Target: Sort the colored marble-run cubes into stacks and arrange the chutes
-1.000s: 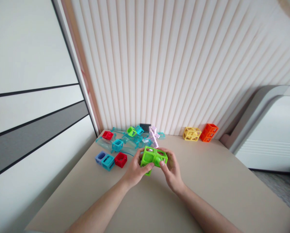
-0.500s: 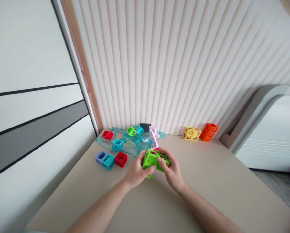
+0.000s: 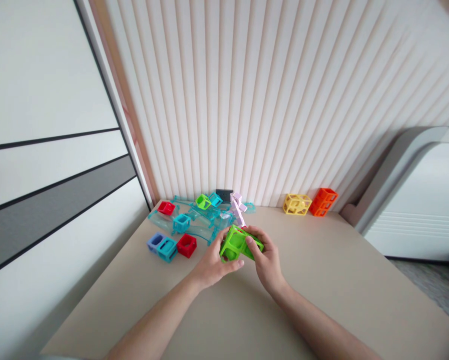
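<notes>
A bright green open-frame block piece (image 3: 236, 242), two hollow cubes joined, is held above the beige table (image 3: 322, 295) between both hands. My left hand (image 3: 212, 265) grips its left side, thumb underneath near the front. My right hand (image 3: 266, 259) wraps the right side with fingers curled over the top. Just behind the hands stands a pale pink piece (image 3: 238, 208) among clear teal track parts (image 3: 205, 220).
Loose cubes lie at the back left: red (image 3: 186, 245), teal (image 3: 167, 249), blue (image 3: 154, 240), another red (image 3: 166, 207), small green (image 3: 203, 201). A yellow frame block (image 3: 297, 204) and orange block (image 3: 323, 201) sit by the ribbed wall. A white cabinet stands right.
The green piece has been turned and tilted in my hands and drawn slightly closer together; the view shifted a little. The pieces on the table have not moved.
</notes>
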`<act>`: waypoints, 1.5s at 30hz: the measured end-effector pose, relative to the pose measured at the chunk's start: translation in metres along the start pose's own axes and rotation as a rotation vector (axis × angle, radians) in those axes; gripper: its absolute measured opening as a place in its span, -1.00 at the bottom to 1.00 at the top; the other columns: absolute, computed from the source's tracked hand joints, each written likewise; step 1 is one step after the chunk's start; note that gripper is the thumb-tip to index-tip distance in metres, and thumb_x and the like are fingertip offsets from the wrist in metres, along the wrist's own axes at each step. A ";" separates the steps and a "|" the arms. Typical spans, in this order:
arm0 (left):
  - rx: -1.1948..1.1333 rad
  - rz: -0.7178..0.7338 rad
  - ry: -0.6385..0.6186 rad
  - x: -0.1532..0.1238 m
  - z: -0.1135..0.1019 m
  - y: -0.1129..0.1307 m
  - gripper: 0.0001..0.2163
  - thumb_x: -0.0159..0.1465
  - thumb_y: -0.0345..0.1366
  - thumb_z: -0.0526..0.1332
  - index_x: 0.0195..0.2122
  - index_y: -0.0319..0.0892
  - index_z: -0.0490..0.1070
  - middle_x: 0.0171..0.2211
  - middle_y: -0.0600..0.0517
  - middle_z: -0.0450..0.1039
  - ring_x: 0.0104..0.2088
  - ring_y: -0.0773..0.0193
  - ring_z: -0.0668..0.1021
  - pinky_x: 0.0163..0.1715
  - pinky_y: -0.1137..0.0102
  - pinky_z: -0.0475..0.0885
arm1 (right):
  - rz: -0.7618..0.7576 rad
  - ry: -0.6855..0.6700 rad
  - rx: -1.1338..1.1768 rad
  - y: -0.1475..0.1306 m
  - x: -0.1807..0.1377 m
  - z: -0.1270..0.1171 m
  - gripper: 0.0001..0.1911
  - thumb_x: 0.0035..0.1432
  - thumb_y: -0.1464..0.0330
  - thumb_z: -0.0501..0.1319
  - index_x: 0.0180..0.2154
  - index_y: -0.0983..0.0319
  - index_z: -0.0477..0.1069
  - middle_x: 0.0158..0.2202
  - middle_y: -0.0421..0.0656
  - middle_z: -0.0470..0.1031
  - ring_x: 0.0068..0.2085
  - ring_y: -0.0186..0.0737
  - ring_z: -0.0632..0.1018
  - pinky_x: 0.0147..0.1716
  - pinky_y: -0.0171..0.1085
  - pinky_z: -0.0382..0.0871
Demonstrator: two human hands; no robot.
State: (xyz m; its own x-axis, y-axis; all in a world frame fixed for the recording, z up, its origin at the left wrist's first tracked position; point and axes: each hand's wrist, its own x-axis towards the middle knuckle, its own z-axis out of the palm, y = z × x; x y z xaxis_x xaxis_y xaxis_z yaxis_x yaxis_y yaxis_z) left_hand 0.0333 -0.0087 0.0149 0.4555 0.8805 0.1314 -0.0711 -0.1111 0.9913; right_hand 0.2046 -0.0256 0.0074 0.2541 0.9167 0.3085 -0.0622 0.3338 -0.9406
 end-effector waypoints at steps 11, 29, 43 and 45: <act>0.020 -0.010 0.083 0.002 0.005 -0.010 -0.33 0.14 -0.16 0.42 0.25 -0.06 0.20 0.16 -0.11 0.41 0.14 0.03 0.48 0.13 0.17 0.39 | 0.089 0.000 -0.037 0.005 -0.001 0.003 -0.59 0.13 0.04 0.33 -0.17 0.22 0.63 -0.17 -0.07 0.66 -0.17 -0.01 0.61 -0.15 -0.10 0.53; -0.186 -0.053 0.197 0.000 0.011 0.000 -0.37 0.10 -0.15 0.44 0.17 -0.08 0.25 -0.13 -0.01 0.53 -0.23 0.21 0.58 -0.27 0.38 0.49 | -0.003 -0.023 -0.001 0.001 0.003 -0.003 -0.44 0.36 -0.06 -0.01 -0.02 0.17 0.56 -0.05 -0.04 0.62 -0.02 0.01 0.58 0.00 -0.06 0.45; -0.631 0.077 -0.119 -0.005 0.012 -0.029 -0.31 0.04 -0.11 0.50 0.18 -0.08 0.34 -0.19 -0.06 0.57 -0.35 0.24 0.59 -0.39 0.42 0.46 | -0.488 -0.667 -1.043 0.018 0.160 0.095 -0.46 0.18 0.53 0.18 0.19 0.15 0.38 0.18 -0.02 0.46 0.19 -0.02 0.45 0.22 -0.05 0.24; -0.635 0.075 -0.132 -0.004 0.012 -0.033 -0.34 0.04 -0.11 0.50 0.15 -0.08 0.36 -0.20 -0.05 0.56 -0.36 0.26 0.59 -0.39 0.43 0.46 | -0.492 -0.745 -1.102 0.023 0.168 0.111 -0.38 0.15 0.56 0.18 0.24 0.15 0.32 0.22 -0.02 0.43 0.21 -0.03 0.45 0.23 -0.06 0.22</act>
State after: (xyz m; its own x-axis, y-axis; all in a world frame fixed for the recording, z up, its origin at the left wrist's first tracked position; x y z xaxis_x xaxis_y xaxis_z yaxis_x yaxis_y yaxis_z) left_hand 0.0446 -0.0136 -0.0182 0.5309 0.8125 0.2408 -0.5991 0.1589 0.7848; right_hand 0.1388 0.1604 0.0530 -0.5533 0.7743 0.3072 0.7433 0.6254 -0.2375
